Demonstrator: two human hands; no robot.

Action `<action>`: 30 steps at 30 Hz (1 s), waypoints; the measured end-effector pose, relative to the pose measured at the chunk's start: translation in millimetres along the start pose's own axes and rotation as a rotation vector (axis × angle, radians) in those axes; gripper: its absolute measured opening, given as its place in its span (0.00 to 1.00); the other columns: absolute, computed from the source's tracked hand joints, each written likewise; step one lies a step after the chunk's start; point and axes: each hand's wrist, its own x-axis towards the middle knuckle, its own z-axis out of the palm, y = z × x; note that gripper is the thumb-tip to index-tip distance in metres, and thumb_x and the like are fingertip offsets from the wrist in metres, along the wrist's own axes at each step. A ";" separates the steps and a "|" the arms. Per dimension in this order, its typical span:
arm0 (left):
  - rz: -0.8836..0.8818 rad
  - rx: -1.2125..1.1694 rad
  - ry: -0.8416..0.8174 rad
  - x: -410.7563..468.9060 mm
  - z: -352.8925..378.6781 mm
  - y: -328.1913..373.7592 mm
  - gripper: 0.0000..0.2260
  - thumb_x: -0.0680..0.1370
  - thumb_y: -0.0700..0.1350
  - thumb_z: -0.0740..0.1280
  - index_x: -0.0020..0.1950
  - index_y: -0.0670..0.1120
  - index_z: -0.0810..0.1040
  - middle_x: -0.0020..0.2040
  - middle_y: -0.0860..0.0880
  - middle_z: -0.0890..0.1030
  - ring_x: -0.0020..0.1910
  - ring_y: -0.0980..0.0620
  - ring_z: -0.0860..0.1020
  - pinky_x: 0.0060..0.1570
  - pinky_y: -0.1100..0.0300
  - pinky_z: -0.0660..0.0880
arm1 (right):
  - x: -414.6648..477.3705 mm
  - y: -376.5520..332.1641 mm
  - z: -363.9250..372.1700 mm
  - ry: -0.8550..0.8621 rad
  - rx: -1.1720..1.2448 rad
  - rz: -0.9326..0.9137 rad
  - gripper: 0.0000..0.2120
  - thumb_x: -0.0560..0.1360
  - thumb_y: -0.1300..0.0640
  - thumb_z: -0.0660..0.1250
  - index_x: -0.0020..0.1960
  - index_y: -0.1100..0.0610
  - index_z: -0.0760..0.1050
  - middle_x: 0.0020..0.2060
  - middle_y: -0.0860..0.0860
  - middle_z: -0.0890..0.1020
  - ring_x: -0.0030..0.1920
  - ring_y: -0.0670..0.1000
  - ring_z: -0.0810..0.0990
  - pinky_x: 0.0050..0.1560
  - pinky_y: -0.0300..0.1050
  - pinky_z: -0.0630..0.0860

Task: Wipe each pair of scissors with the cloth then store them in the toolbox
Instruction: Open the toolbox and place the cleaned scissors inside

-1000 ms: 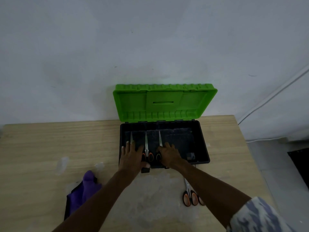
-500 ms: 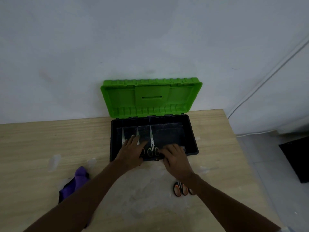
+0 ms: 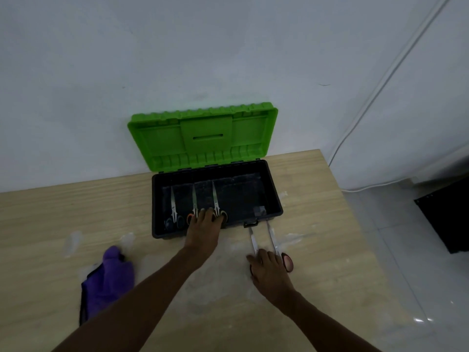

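Note:
A black toolbox (image 3: 275, 196) with its green lid (image 3: 203, 135) raised stands at the back of the wooden table. Three pairs of scissors lie inside with blades pointing away: one at the left (image 3: 173, 209), one in the middle (image 3: 194, 203), one to the right (image 3: 215, 199). My left hand (image 3: 204, 224) reaches over the front wall and rests on the handles of the middle and right pairs. Two more pairs of scissors (image 3: 271, 236) lie on the table in front of the box. My right hand (image 3: 269, 271) lies over their handles. A purple cloth (image 3: 106, 278) lies crumpled at the left.
The table's right edge (image 3: 355, 224) drops to a tiled floor. A dark object (image 3: 446, 214) stands on the floor at the right. A white cable (image 3: 360, 118) runs down the wall. Pale smears mark the tabletop.
My right hand has left the toolbox and come back onto the two pairs of scissors on the table. My left hand stays on the handles inside the box. The camera shifted.

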 end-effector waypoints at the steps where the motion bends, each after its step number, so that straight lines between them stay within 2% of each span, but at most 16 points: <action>1: -0.008 0.012 -0.002 0.2 0.6 -1.5 0.21 0.80 0.39 0.61 0.74 0.47 0.67 0.75 0.40 0.65 0.75 0.38 0.62 0.71 0.41 0.62 | 0.1 -1.3 0.9 0.008 -0.004 0.004 0.19 0.71 0.51 0.67 0.61 0.54 0.72 0.52 0.58 0.78 0.51 0.59 0.78 0.50 0.57 0.76; 4: -0.029 0.033 -0.018 0.6 -1.4 -4.8 0.20 0.81 0.44 0.60 0.73 0.47 0.67 0.74 0.40 0.65 0.74 0.37 0.63 0.70 0.41 0.63 | -4.8 -3.4 -0.3 0.012 0.031 -0.019 0.19 0.68 0.51 0.66 0.58 0.56 0.74 0.49 0.57 0.78 0.49 0.58 0.78 0.48 0.55 0.77; 6: -0.041 0.036 -0.027 0.4 -3.8 -6.0 0.19 0.82 0.47 0.60 0.73 0.47 0.67 0.74 0.39 0.65 0.74 0.37 0.63 0.71 0.40 0.63 | -13.3 -2.3 -1.5 0.041 0.123 -0.101 0.22 0.65 0.48 0.66 0.58 0.54 0.72 0.49 0.55 0.76 0.49 0.56 0.76 0.45 0.50 0.77; 10: -0.060 0.025 -0.046 4.2 -6.5 -12.4 0.22 0.81 0.53 0.62 0.74 0.47 0.66 0.76 0.39 0.63 0.75 0.37 0.61 0.73 0.41 0.61 | -30.8 0.8 -7.8 0.081 0.193 -0.326 0.21 0.68 0.46 0.63 0.59 0.51 0.69 0.50 0.52 0.71 0.52 0.52 0.71 0.46 0.45 0.74; 13: -0.089 -0.041 -0.078 9.2 -7.4 -20.2 0.25 0.80 0.56 0.63 0.74 0.48 0.66 0.76 0.40 0.62 0.76 0.37 0.59 0.74 0.41 0.59 | -33.6 4.2 -23.1 0.150 0.218 -0.414 0.20 0.71 0.46 0.64 0.61 0.50 0.70 0.53 0.52 0.72 0.54 0.51 0.70 0.48 0.44 0.73; 17: -0.135 -0.132 -0.119 11.9 -6.2 -29.1 0.27 0.78 0.61 0.63 0.73 0.49 0.67 0.76 0.40 0.63 0.77 0.37 0.58 0.74 0.42 0.58 | -3.0 6.7 -58.3 0.325 0.269 -0.351 0.20 0.71 0.47 0.66 0.61 0.51 0.71 0.54 0.52 0.73 0.56 0.50 0.72 0.49 0.40 0.76; 20: -0.161 -0.198 -0.133 11.5 -3.9 -32.4 0.29 0.78 0.62 0.62 0.74 0.48 0.66 0.77 0.41 0.63 0.78 0.37 0.57 0.75 0.42 0.57 | 41.8 6.7 -81.7 0.350 0.310 -0.295 0.20 0.71 0.47 0.66 0.61 0.53 0.73 0.53 0.53 0.72 0.53 0.51 0.71 0.48 0.43 0.75; 22: -0.176 -0.200 -0.143 10.2 -1.4 -34.2 0.31 0.78 0.63 0.60 0.75 0.47 0.65 0.77 0.40 0.62 0.78 0.37 0.56 0.76 0.42 0.56 | 72.6 7.3 -93.6 0.310 0.305 -0.245 0.21 0.70 0.46 0.65 0.60 0.53 0.73 0.52 0.53 0.71 0.52 0.51 0.70 0.47 0.45 0.74; 24: -0.179 -0.182 -0.148 4.7 3.5 -36.3 0.33 0.79 0.66 0.53 0.76 0.45 0.64 0.76 0.37 0.63 0.77 0.35 0.57 0.75 0.41 0.56 | 100.3 6.6 -102.9 0.242 0.278 -0.192 0.22 0.68 0.45 0.66 0.60 0.52 0.72 0.50 0.53 0.69 0.51 0.53 0.69 0.48 0.47 0.74; 25: -0.167 -0.173 -0.102 2.3 6.7 -37.6 0.36 0.79 0.67 0.45 0.74 0.43 0.67 0.74 0.33 0.66 0.75 0.33 0.61 0.73 0.38 0.60 | 112.4 5.8 -106.2 0.202 0.268 -0.172 0.22 0.68 0.45 0.67 0.59 0.52 0.72 0.49 0.53 0.69 0.51 0.54 0.69 0.49 0.49 0.74; 27: -0.117 -0.122 -0.083 1.2 15.4 -41.5 0.43 0.79 0.67 0.34 0.66 0.40 0.77 0.63 0.30 0.77 0.66 0.29 0.73 0.61 0.33 0.72 | 132.0 4.2 -107.7 0.123 0.275 -0.140 0.22 0.68 0.46 0.68 0.59 0.52 0.72 0.50 0.54 0.69 0.53 0.56 0.69 0.52 0.51 0.73; 28: -0.109 -0.106 -0.066 1.4 20.2 -43.4 0.43 0.79 0.66 0.34 0.62 0.41 0.80 0.60 0.30 0.79 0.63 0.29 0.75 0.57 0.33 0.75 | 139.8 3.5 -107.3 0.085 0.287 -0.120 0.22 0.68 0.47 0.69 0.59 0.52 0.72 0.50 0.55 0.69 0.54 0.57 0.69 0.53 0.51 0.73; 30: -0.122 -0.095 -0.074 1.9 24.0 -42.9 0.40 0.80 0.65 0.35 0.63 0.44 0.79 0.63 0.31 0.78 0.65 0.29 0.75 0.58 0.32 0.72 | 152.3 2.9 -104.5 0.025 0.303 -0.080 0.22 0.68 0.47 0.69 0.60 0.52 0.72 0.52 0.56 0.69 0.56 0.58 0.68 0.55 0.51 0.72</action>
